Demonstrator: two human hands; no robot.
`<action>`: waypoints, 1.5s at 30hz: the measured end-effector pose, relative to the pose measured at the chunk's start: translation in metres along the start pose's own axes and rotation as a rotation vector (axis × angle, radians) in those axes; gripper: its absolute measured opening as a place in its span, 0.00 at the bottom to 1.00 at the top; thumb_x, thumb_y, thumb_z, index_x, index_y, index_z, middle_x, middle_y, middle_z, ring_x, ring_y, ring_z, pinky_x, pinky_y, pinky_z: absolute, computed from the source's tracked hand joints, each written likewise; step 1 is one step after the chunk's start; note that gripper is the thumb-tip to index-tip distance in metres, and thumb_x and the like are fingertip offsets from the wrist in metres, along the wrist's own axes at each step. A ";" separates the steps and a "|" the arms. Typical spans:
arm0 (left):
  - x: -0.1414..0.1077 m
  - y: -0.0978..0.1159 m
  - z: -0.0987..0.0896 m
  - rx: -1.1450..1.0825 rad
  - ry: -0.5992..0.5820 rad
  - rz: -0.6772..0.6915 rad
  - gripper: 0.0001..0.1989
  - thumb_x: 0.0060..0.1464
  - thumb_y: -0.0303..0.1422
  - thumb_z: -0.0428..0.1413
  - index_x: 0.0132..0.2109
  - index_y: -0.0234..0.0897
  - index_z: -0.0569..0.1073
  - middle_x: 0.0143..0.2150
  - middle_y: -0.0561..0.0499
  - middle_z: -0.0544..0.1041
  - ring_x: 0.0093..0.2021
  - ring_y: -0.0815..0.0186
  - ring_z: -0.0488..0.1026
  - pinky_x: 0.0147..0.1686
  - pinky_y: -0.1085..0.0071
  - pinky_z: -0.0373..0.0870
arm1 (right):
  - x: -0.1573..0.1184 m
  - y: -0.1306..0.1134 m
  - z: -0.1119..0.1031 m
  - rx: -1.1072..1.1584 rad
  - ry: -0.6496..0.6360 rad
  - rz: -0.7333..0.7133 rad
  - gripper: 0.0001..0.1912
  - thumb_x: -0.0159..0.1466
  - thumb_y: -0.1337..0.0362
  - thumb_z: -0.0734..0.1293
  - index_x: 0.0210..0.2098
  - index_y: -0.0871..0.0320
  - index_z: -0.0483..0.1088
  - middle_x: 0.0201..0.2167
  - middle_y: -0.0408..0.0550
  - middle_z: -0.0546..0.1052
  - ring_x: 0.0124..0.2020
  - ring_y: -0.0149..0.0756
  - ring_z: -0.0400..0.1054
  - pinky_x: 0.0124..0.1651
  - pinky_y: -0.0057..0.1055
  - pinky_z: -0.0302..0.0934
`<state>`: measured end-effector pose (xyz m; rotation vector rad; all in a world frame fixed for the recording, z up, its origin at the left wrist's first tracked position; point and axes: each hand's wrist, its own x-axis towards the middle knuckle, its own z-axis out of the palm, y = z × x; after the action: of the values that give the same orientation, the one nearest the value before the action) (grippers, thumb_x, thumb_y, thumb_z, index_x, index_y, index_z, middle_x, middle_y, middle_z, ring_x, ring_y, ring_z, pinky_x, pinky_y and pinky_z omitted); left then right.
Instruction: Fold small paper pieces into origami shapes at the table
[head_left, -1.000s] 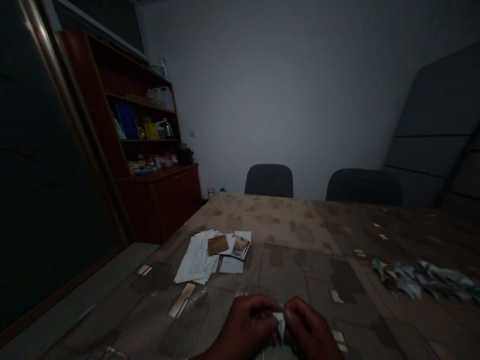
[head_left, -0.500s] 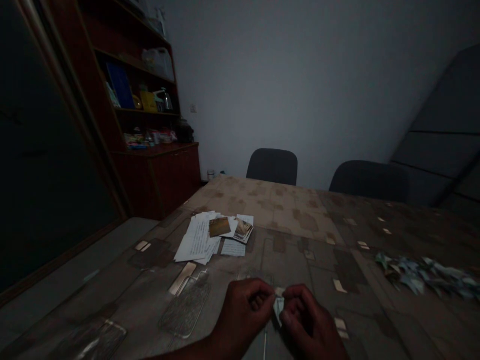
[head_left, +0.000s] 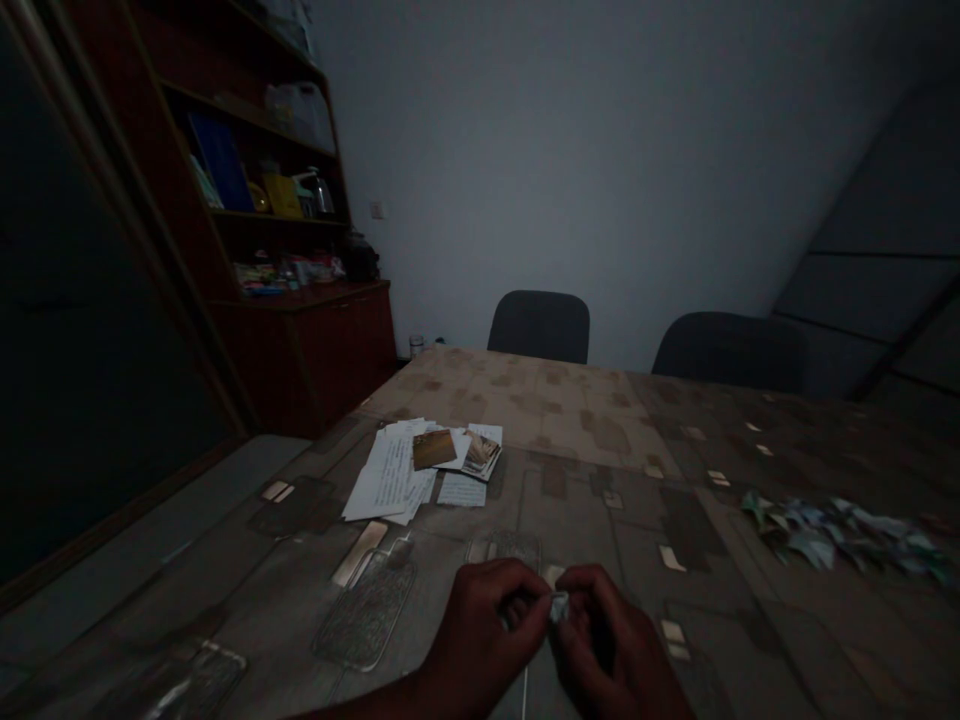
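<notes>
Between my fingertips, low in the middle of the head view, is a small folded piece of pale printed paper (head_left: 559, 606). My left hand (head_left: 491, 625) pinches its left side between thumb and forefinger. From the right, my right hand (head_left: 616, 640) has its thumb and fingers closed on the other side. Both hands are just above the patterned tablecloth (head_left: 600, 420), and their fingers cover most of the paper. A heap of crumpled or folded paper pieces (head_left: 844, 535) in pale and greenish tones lies on the table to the right.
Ahead and to the left lie printed sheets (head_left: 386, 475), a brown card (head_left: 434, 449) and a small stack of pictures (head_left: 481, 455). Two dark chairs (head_left: 538, 325) stand at the far side. A red-brown cabinet (head_left: 341, 350) with filled shelves is at the left.
Less of the paper shows between my hands now; it appears more folded down. My right fingers have shifted around it. The view has turned slightly, moving the scene a little left.
</notes>
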<state>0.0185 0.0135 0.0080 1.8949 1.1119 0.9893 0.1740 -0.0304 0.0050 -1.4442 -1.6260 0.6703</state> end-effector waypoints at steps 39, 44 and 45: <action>-0.001 0.004 0.002 -0.239 -0.074 -0.111 0.08 0.45 0.24 0.59 0.32 0.36 0.67 0.23 0.58 0.70 0.24 0.69 0.70 0.25 0.76 0.64 | 0.008 0.021 -0.008 0.205 -0.072 0.089 0.15 0.66 0.53 0.62 0.29 0.56 0.66 0.23 0.39 0.67 0.26 0.35 0.63 0.30 0.27 0.58; -0.003 0.003 0.004 -0.045 -0.104 -0.012 0.17 0.39 0.21 0.61 0.37 0.37 0.66 0.24 0.59 0.70 0.24 0.69 0.69 0.26 0.76 0.63 | 0.007 0.026 -0.006 0.212 -0.094 0.053 0.17 0.67 0.52 0.61 0.28 0.56 0.64 0.23 0.39 0.65 0.26 0.34 0.62 0.31 0.27 0.57; -0.003 0.001 0.004 -0.027 -0.095 0.005 0.15 0.41 0.21 0.60 0.37 0.37 0.66 0.24 0.59 0.70 0.24 0.69 0.69 0.26 0.76 0.63 | 0.006 0.026 -0.005 0.215 -0.104 0.049 0.16 0.66 0.52 0.61 0.28 0.56 0.65 0.23 0.39 0.65 0.27 0.34 0.62 0.31 0.27 0.57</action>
<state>0.0215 0.0096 0.0064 1.9038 1.0346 0.9030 0.1925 -0.0201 -0.0127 -1.3147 -1.5482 0.9320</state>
